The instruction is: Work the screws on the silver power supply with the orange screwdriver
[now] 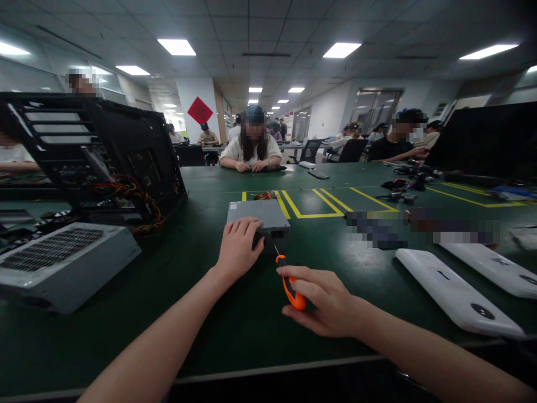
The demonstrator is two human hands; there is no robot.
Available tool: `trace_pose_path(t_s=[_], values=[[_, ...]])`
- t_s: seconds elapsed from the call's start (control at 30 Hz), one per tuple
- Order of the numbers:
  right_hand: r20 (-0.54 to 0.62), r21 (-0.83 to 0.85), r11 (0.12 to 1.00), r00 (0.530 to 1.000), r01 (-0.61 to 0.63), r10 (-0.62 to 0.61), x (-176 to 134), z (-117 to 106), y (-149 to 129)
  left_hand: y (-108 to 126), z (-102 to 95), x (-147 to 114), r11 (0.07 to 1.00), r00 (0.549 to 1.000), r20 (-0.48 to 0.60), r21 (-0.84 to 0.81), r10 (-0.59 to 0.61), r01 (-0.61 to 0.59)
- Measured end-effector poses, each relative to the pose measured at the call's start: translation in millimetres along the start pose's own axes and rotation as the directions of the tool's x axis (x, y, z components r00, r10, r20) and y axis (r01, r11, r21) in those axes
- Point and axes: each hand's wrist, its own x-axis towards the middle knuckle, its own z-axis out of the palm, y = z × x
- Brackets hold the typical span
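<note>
A grey metal computer power supply (274, 211) lies on the green table in front of me, its socket side facing me. My left hand (240, 242) grips its near left corner, fingers over the top and thumb at the front face. An orange and black screwdriver (293, 294) is in my right hand (325, 296), held by the handle between thumb and fingers. Its thin shaft points up toward the front face, just below the socket. Whether the tip touches the casing, I cannot tell. Colored cables (263, 196) show behind the power supply.
At left stand an open black computer case (104, 157) with loose wires and another grey power supply (62, 263). White elongated devices (453, 285) lie at right, near cables (403, 182). Yellow tape (319, 215) marks the table (201, 347). A person (251, 145) sits opposite.
</note>
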Motion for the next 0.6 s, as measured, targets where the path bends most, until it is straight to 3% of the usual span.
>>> trace_pose_path(t_s=[0.13,0.37,0.6], values=[[0.101,-0.053,0.997,0.994,0.051,-0.046,6.5,-4.5,-4.2,-0.4,0.2,-0.1,1.0,1.0,-0.01,0.0,-0.004,0.004],[-0.099,-0.062,0.998,0.995,-0.004,-0.003,1.4,0.3,1.9,-0.8,1.8,-0.4,1.0,1.0,-0.017,0.0,-0.005,0.005],[0.022,-0.154,0.987,0.999,0.05,-0.047,6.1,-5.2,-4.3,0.4,0.0,0.2,1.0,1.0,-0.008,0.003,-0.003,0.003]])
